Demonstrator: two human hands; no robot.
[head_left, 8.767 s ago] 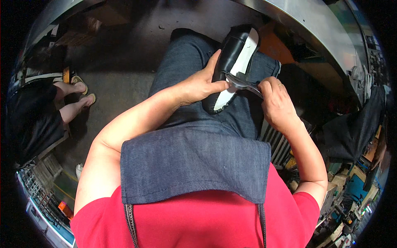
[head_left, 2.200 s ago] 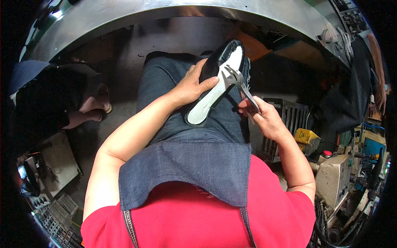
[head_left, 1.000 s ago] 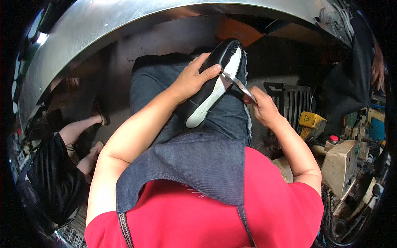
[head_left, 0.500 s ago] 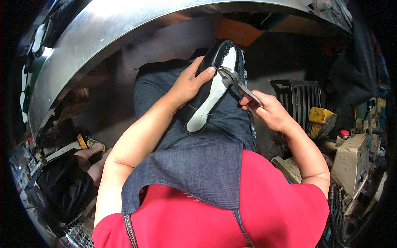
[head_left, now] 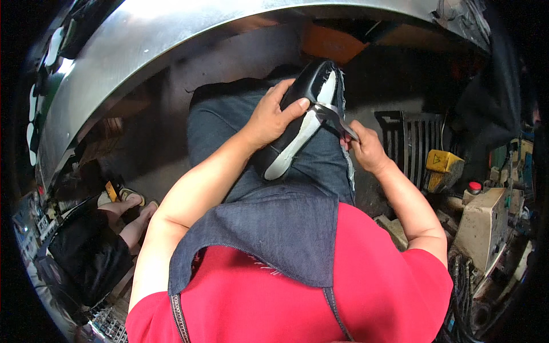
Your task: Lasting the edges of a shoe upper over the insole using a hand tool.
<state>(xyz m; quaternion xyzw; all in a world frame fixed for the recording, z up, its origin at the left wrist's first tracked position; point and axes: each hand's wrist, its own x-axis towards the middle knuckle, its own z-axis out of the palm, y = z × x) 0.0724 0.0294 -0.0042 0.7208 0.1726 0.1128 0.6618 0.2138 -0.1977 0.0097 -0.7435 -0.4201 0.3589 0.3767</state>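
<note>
A black shoe upper (head_left: 309, 82) with a white insole (head_left: 293, 147) facing up lies across my lap, its toe pointing away from me. My left hand (head_left: 271, 119) is closed around its left side, the thumb pressed by the edge of the insole. In my right hand (head_left: 369, 150), closed on the handles, is a pair of metal pincers (head_left: 335, 118). Their jaws meet the shoe near the left thumb, across the insole. What the jaws grip there is too small to make out.
A curved metal table edge (head_left: 123, 54) arcs across the far side and left. A yellow pedal (head_left: 444, 166) and a beige machine part with a red button (head_left: 474, 187) stand at right. Another person's legs (head_left: 131, 228) show at lower left.
The shoe and my left hand have shifted slightly right. The pincers have swung lower over the insole, and their handles look closer together in my right hand.
</note>
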